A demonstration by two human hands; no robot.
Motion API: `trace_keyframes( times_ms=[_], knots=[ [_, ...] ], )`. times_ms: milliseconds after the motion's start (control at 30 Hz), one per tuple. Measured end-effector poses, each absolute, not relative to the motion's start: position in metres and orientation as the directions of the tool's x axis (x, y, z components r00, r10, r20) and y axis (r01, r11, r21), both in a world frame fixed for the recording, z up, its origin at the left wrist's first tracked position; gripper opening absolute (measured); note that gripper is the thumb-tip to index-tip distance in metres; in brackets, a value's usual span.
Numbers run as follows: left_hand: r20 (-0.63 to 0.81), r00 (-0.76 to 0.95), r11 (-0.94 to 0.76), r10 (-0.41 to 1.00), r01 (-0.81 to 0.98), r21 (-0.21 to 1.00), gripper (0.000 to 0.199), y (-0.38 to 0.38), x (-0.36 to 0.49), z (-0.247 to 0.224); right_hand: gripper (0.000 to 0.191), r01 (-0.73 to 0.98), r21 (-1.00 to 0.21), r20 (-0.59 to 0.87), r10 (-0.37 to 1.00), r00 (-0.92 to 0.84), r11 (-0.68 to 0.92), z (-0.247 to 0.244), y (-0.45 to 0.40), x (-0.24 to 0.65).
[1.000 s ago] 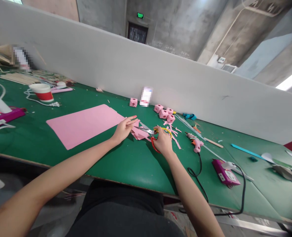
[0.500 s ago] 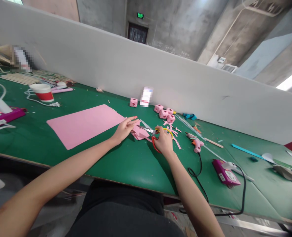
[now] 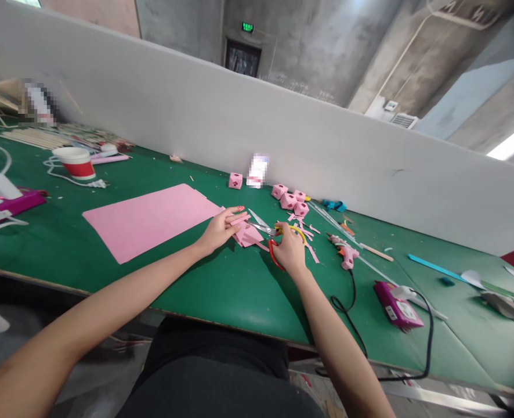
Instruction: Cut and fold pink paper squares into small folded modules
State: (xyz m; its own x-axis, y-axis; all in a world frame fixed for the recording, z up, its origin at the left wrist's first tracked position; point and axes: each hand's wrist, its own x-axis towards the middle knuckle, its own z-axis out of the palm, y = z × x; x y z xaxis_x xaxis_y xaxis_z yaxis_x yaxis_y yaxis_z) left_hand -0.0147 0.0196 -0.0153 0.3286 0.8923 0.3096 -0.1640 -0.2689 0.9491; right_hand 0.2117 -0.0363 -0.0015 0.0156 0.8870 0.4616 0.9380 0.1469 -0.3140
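In my right hand point(image 3: 290, 247) is a pair of scissors point(image 3: 269, 231) with one yellow and one red handle loop, its blades apart and pointing left. My left hand point(image 3: 220, 229) pinches a small piece of pink paper point(image 3: 239, 219) close to the blade tips. Under and beside it lie more cut pink paper pieces point(image 3: 250, 235). A large pink sheet point(image 3: 152, 220) rests on the green table to the left of my left hand. Thin pink paper strips point(image 3: 311, 249) are scattered just right of the scissors.
Several folded pink paper boxes point(image 3: 288, 201) sit near the grey partition point(image 3: 196, 110), by a propped phone point(image 3: 257, 170). A pink glue gun point(image 3: 348, 255) and a purple power strip point(image 3: 398, 305) with a black cord lie right. A paper cup point(image 3: 73, 162) stands left.
The pink piece in my left hand has tilted, with its narrow edge now showing between the fingers. The scissors have shifted very slightly and their blades remain apart.
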Motion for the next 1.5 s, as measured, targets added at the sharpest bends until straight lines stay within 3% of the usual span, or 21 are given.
trace_keyframes(
  times_ms=[1500],
  knots=[
    [0.239, 0.364, -0.219, 0.9, -0.097, 0.971, 0.057, 0.017, -0.018, -0.007, 0.048, 0.919, -0.377, 0.389, 0.92, 0.042, 0.118, -0.006, -0.027, 0.225]
  ],
)
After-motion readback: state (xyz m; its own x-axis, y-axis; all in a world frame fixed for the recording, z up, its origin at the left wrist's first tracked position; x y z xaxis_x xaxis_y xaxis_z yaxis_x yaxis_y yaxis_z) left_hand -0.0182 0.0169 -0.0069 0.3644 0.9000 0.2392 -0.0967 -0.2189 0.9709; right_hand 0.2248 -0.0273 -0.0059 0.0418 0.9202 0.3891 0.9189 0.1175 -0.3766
